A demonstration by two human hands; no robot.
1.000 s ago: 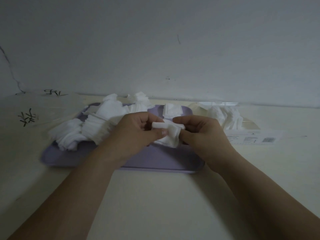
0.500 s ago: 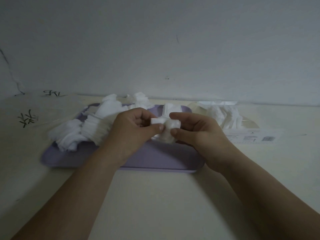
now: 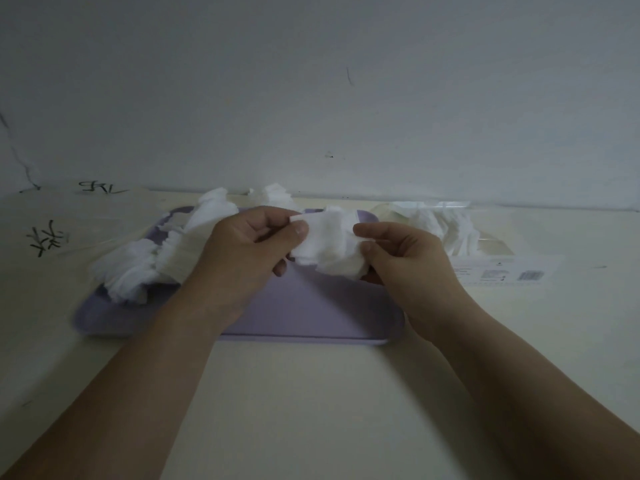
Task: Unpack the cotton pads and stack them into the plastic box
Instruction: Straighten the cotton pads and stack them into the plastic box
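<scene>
Both my hands hold a small bunch of white cotton pads (image 3: 329, 245) above the lilac tray (image 3: 311, 317). My left hand (image 3: 249, 251) pinches the bunch's left edge with thumb and fingers. My right hand (image 3: 405, 261) grips the right side from beside and below. A loose heap of cotton pads (image 3: 145, 268) lies on the tray's left half. More pads (image 3: 440, 226) sit in the clear plastic packaging (image 3: 498, 271) at the right. No plastic box can be made out apart from this clear container.
A pale tabletop (image 3: 311, 393) runs to a white wall (image 3: 311, 98) close behind the tray. Clear plastic film with black writing (image 3: 48, 237) lies at the far left. A few pads (image 3: 277, 194) rest behind the tray by the wall.
The bunch of pads between my hands has spread wider and lifted slightly. My right hand has shifted a little to the right; my left thumb now presses the pads' left edge.
</scene>
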